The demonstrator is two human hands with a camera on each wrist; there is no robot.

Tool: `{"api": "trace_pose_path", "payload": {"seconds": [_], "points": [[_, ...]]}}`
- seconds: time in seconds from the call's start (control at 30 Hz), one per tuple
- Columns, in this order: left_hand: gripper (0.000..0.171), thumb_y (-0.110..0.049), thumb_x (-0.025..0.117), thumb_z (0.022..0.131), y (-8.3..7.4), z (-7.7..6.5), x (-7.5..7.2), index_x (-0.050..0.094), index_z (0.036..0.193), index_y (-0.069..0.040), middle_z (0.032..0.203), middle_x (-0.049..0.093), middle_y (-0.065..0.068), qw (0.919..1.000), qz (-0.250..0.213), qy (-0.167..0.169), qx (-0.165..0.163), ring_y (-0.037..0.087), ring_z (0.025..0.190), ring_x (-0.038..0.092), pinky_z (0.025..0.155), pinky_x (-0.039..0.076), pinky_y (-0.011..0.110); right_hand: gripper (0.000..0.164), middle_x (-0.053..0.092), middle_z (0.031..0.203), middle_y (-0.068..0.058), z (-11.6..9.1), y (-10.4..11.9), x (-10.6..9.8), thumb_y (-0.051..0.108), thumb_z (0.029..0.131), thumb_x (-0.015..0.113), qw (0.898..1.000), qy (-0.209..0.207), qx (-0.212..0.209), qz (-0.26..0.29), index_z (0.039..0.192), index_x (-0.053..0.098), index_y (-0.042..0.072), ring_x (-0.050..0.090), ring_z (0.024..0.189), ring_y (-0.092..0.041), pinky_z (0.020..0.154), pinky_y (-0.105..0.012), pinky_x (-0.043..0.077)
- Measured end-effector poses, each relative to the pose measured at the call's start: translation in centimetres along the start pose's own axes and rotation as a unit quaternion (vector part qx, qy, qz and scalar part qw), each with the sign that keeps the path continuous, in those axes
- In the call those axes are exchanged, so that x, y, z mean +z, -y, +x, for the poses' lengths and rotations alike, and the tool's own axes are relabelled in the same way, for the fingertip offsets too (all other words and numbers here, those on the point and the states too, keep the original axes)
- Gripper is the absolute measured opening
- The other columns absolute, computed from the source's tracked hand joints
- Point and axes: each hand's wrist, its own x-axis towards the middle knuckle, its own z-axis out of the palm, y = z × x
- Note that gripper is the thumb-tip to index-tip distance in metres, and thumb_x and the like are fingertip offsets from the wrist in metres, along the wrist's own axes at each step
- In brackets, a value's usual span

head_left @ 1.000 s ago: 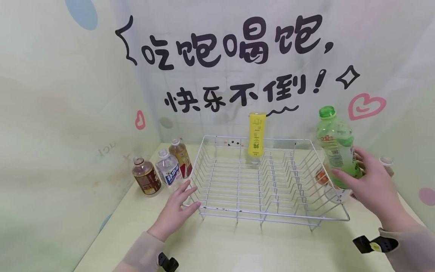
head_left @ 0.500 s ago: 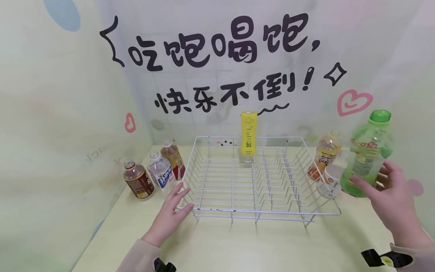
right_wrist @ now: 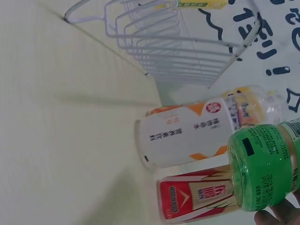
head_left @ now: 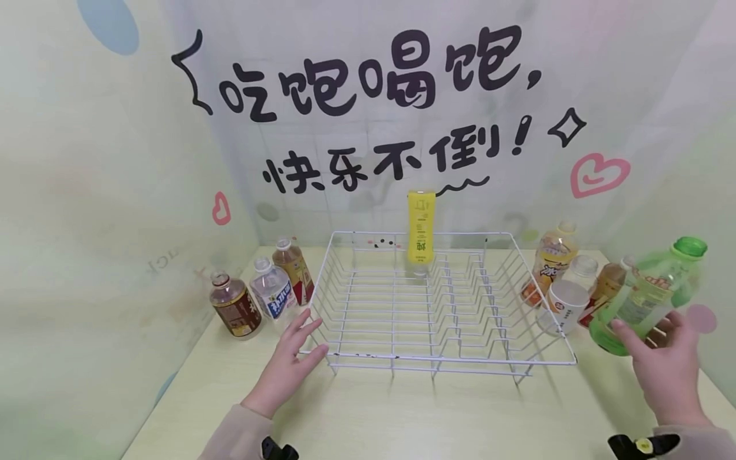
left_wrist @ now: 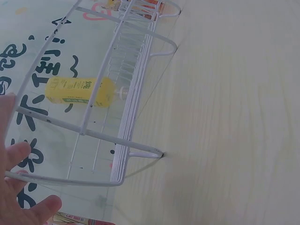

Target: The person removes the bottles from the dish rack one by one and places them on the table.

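My right hand (head_left: 664, 367) grips a capless green plastic bottle (head_left: 641, 303) near its lower part, with the thumb on the near side. The bottle leans to the right, its mouth up, beside the bottles at the right of the rack. In the right wrist view its green label (right_wrist: 260, 166) overlaps a red-and-tan bottle (right_wrist: 199, 194). My left hand (head_left: 287, 361) is at the front left corner of a white wire dish rack (head_left: 397, 356), fingers spread by the rim. A yellow-labelled bottle (head_left: 421, 230) stands upside down at the rack's back.
Left of the rack stand a brown-labelled bottle (head_left: 236, 310), a clear bottle with a blue label (head_left: 276, 291) and a red-and-yellow bottle (head_left: 296, 268). On its right are an orange-labelled bottle (head_left: 553, 255) and a white-labelled one (head_left: 566, 303). A printed wall sheet (head_left: 322, 140) hangs behind.
My right hand has carried the green bottle right and down, away from the rack's right side, and tilted it more. The head view has shifted slightly. My left hand has stayed at the rack corner.
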Motion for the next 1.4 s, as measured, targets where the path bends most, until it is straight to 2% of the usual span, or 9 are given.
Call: {"api": "trace_pose_path", "payload": {"seconds": [0.1,0.17,0.33,0.5,0.77,0.97,1.2,1.4], "points": [[0.057,-0.035,0.063,0.093,0.0,0.0,0.0,0.048,0.14,-0.006,0.158,0.019,0.01,1.0,-0.001,-0.002,0.002,0.042,0.14,0.02,0.101,0.033,0.064,0.077,0.045,0.116,0.013,0.4,-1.4,-0.1,0.024,0.091,0.068,1.0,0.008,0.024,-0.014,0.151,0.021,0.018,0.048,0.103,-0.001,0.069,-0.003,0.043],[0.057,-0.035,0.063,0.093,0.0,-0.1,0.0,0.048,0.14,-0.006,0.158,0.019,0.01,1.0,-0.002,-0.003,0.003,0.041,0.14,0.02,0.101,0.033,0.063,0.082,0.045,0.125,0.003,0.6,-2.2,-0.1,0.028,0.091,0.067,0.999,0.014,0.042,-0.024,0.153,0.014,0.016,0.046,0.111,-0.007,0.069,-0.003,0.043],[0.058,-0.036,0.063,0.093,0.0,-0.1,0.0,0.048,0.14,-0.006,0.158,0.019,0.011,1.0,-0.005,-0.001,0.003,0.042,0.14,0.02,0.101,0.033,0.063,0.093,0.029,0.142,-0.024,1.3,-3.8,0.0,0.038,0.092,0.064,0.994,0.031,0.07,-0.074,0.152,0.001,0.004,0.041,0.113,-0.024,0.066,-0.004,0.042],[0.058,-0.036,0.063,0.093,-0.1,-0.1,-0.1,0.048,0.14,-0.007,0.158,0.019,0.012,1.0,-0.004,0.003,0.0,0.042,0.14,0.02,0.101,0.033,0.063,0.097,0.02,0.146,-0.036,1.9,-4.5,0.3,0.041,0.093,0.06,0.991,0.057,0.075,-0.098,0.148,-0.005,-0.005,0.034,0.117,-0.043,0.062,-0.007,0.042],[0.057,-0.036,0.063,0.093,-0.3,-0.1,-0.2,0.049,0.14,-0.007,0.158,0.019,0.011,1.0,-0.005,0.002,-0.006,0.041,0.141,0.02,0.101,0.032,0.065,0.095,0.019,0.144,-0.041,2.4,-4.9,0.8,0.04,0.094,0.058,0.989,0.072,0.069,-0.106,0.147,-0.005,-0.009,0.03,0.124,-0.052,0.061,-0.009,0.043],[0.058,-0.038,0.063,0.093,-0.3,-0.1,-0.1,0.048,0.141,-0.008,0.158,0.019,0.009,0.9999,-0.006,0.004,-0.008,0.04,0.141,0.02,0.102,0.031,0.065,0.096,0.016,0.146,-0.041,2.5,-4.8,0.8,0.041,0.094,0.058,0.988,0.076,0.073,-0.11,0.147,-0.007,-0.007,0.029,0.128,-0.054,0.073,-0.016,0.051],[0.057,-0.037,0.062,0.093,-0.2,-0.1,-0.1,0.048,0.141,-0.008,0.158,0.019,0.01,0.9999,-0.005,0.005,-0.007,0.04,0.141,0.019,0.103,0.03,0.065,0.095,0.016,0.145,-0.042,2.4,-5.3,0.9,0.037,0.095,0.058,0.99,0.076,0.054,-0.102,0.147,-0.007,-0.007,0.029,0.127,-0.056,0.064,-0.006,0.044],[0.056,-0.034,0.063,0.093,-0.3,-0.1,-0.1,0.048,0.14,-0.007,0.158,0.02,0.011,1.0,-0.004,0.002,-0.004,0.041,0.141,0.02,0.102,0.031,0.065,0.095,0.014,0.147,-0.04,2.5,-5.3,1.0,0.039,0.094,0.058,0.99,0.072,0.062,-0.105,0.147,-0.007,-0.005,0.028,0.129,-0.055,0.078,-0.01,0.047]]}}
